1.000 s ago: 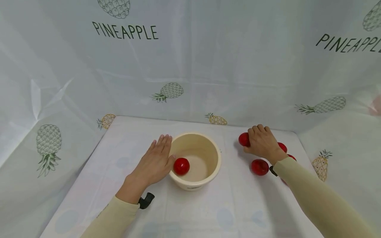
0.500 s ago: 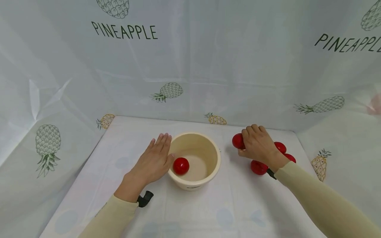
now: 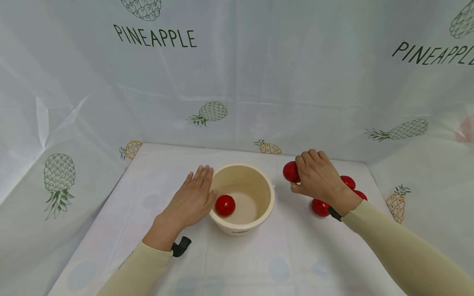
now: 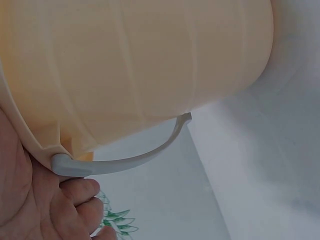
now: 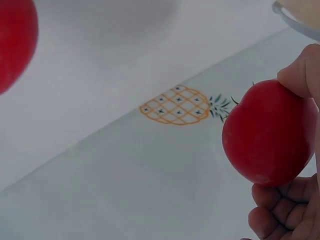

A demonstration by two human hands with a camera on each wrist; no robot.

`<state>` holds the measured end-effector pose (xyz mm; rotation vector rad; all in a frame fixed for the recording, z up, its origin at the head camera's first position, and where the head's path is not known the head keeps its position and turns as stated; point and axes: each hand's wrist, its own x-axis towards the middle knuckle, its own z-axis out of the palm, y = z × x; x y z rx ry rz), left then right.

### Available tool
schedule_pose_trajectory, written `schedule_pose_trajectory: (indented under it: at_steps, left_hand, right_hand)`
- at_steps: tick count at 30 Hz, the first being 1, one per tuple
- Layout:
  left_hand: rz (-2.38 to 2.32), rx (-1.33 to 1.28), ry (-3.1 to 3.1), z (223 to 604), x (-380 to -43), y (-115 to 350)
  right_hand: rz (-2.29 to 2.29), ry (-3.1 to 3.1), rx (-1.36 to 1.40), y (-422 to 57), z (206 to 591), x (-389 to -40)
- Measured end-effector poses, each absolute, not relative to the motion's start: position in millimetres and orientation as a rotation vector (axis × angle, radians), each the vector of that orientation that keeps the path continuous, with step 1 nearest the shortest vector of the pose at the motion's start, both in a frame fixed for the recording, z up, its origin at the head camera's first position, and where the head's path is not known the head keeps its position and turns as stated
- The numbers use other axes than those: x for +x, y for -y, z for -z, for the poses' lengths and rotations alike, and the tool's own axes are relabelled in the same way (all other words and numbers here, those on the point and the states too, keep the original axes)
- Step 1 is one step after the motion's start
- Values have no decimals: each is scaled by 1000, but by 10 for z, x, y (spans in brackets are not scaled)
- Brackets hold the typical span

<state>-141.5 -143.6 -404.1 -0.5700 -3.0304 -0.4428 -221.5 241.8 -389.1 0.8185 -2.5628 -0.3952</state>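
A cream bucket [image 3: 266, 211] with a grey handle [image 4: 135, 162] stands at the middle of the table. My left hand [image 3: 190, 201] lies along its left rim, fingers straight in the head view. Inside the bucket, at the left of its floor, sits a round red fruit [image 3: 225, 205]. To the right of the bucket, my right hand [image 3: 318, 176] pinches another smooth round red fruit [image 5: 270, 135] between thumb and fingers. The held fruit is above the table and apart from the bucket rim.
Several more red fruits lie on the table at the right, among them a near one [image 3: 319, 207] and a far one [image 3: 348, 182], partly hidden by my right wrist. A pineapple-print sheet [image 3: 314, 82] hangs behind the white-covered table [image 3: 229, 267].
My right hand has lifted the red fruit and moved left with it, away from the other fruits toward the bucket. The left hand and the bucket have stayed in place.
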Motion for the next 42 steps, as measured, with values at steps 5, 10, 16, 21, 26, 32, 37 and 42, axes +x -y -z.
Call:
schedule_pose_trajectory:
  at_steps: [5,10,16,21,26,32,37,42]
  left_hand:
    - [425,-578,3022,4031,-1417,1431]
    - [392,-576,3025,4034,-1422,1431]
    - [389,-563,3038,4032,-1423,1433]
    - [402,-563,3034,4043,-1419,1437]
    - [404,-560,3042,4042,-1418,1429]
    - [403,-569,3032,4046,-1419,1427]
    - [406,-576,3030,4061,-1422,1424]
    - [420,-578,3027,4061,-1421,1423]
  right_hand:
    - [354,2495,843,-2360,3813,-2206]
    - [293,2414,861,-2243,3686,-2193]
    - [188,2314,897,-1955,3486,-2142]
    - [132,2307,940,-1623,3425,-2047]
    - [152,2354,1020,-1311,3504,-1942]
    - [202,2400,1124,-1076,3715,-1879]
    - [226,2440,1167,-1004,3847,-1863]
    - [292,2500,1171,-985,3907,-1867]
